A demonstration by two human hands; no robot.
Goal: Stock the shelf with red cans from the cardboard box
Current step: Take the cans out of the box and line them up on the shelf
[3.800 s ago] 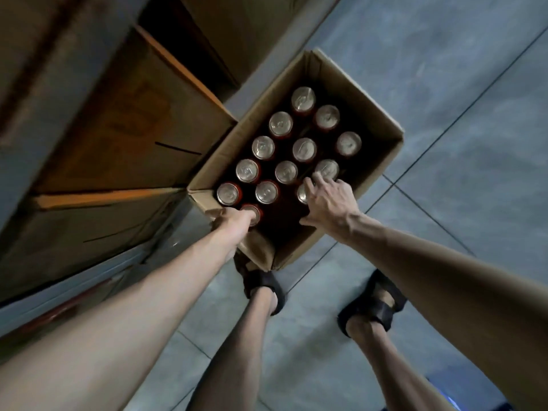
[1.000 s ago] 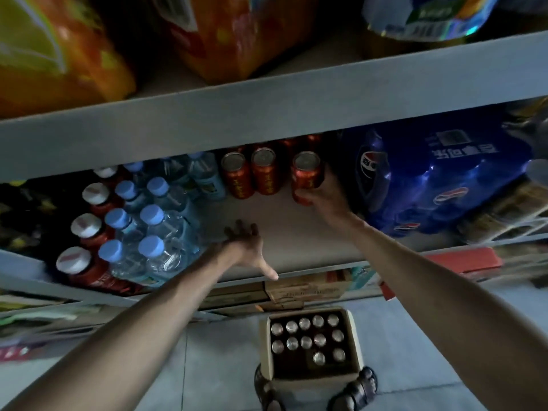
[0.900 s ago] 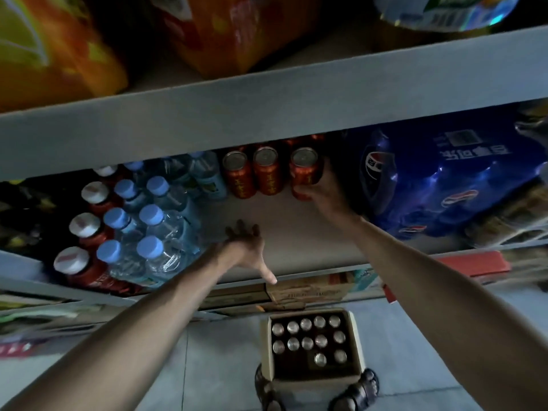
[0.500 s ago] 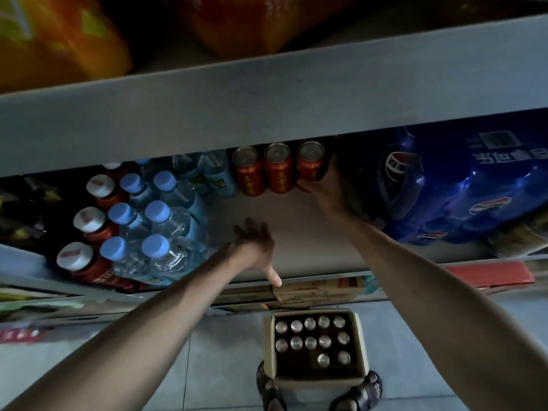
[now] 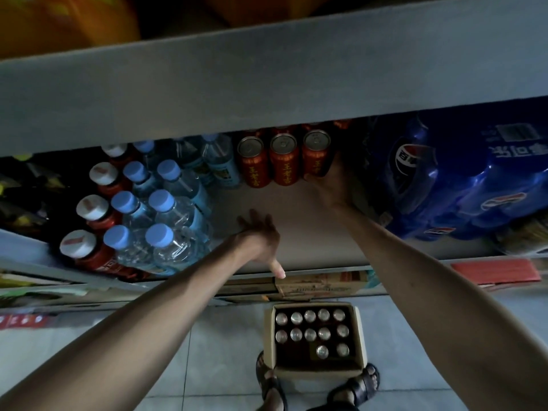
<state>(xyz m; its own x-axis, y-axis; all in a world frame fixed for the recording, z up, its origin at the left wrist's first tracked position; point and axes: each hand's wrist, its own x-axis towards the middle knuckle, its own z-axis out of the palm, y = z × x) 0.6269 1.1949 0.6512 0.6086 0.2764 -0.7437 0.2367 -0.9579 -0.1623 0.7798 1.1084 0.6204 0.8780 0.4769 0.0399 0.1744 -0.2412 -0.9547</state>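
A: Which step was it?
B: Seating 3rd red can on shelf. R hand gripped it; L hand was spread, empty.
A: Next?
B: Prob. let go, then reach down to cardboard box on floor.

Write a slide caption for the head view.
Right hand holds a red can beside two others on the shelf; left hand hovers open; cardboard box on the floor.

Fingertips of the right grip lying hidden behind the rightmost red can, back cans hiding under the upper shelf board, orange packs blurring, top edge cutting them off.
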